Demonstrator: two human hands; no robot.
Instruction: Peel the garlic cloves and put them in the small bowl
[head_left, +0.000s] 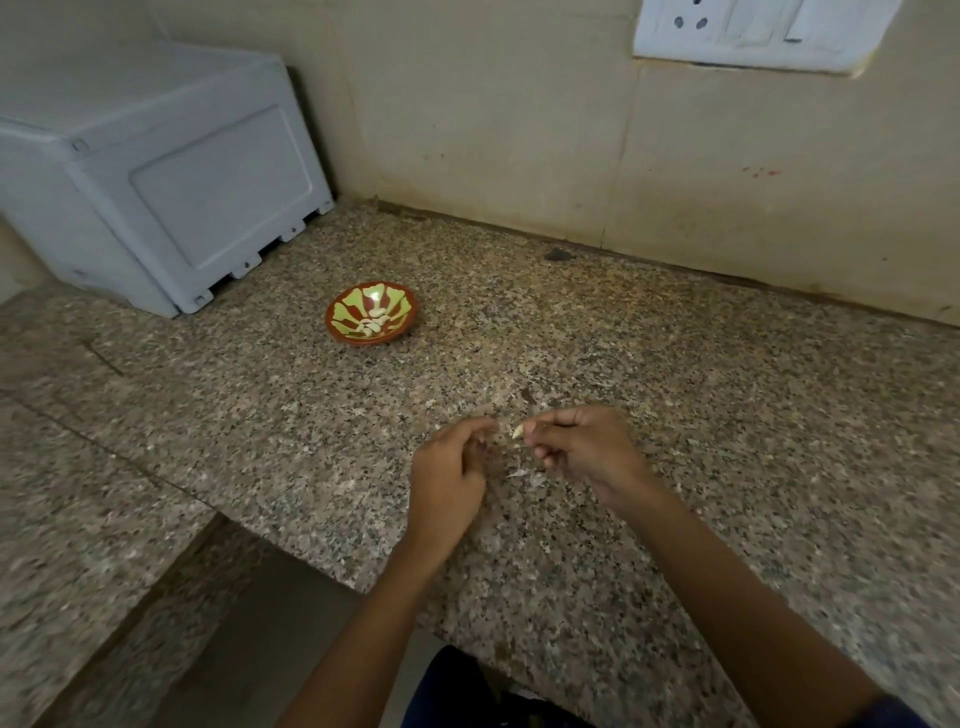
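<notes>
Head view: right hand (576, 447) pinches a garlic clove (518, 431) at the fingertips, pale tip of the clove poking out toward the left hand (449, 467). Left hand just beside it, fingers curled, thumb and forefinger drawn together near the clove — whether they hold a bit of skin I cannot tell, the frame is blurred there. Both hands hover above the speckled granite counter (727, 415). Papery skin scraps (524, 474) lie on the counter directly under the hands. Small bowl (372, 312) — red-brown with yellow-green pattern — stands well apart, farther back and to the left, with several peeled cloves (375, 322) inside. Grey plastic box (156, 171) in the back left corner, near the bowl. White switch plate (753, 31) on the wall, upper right
</notes>
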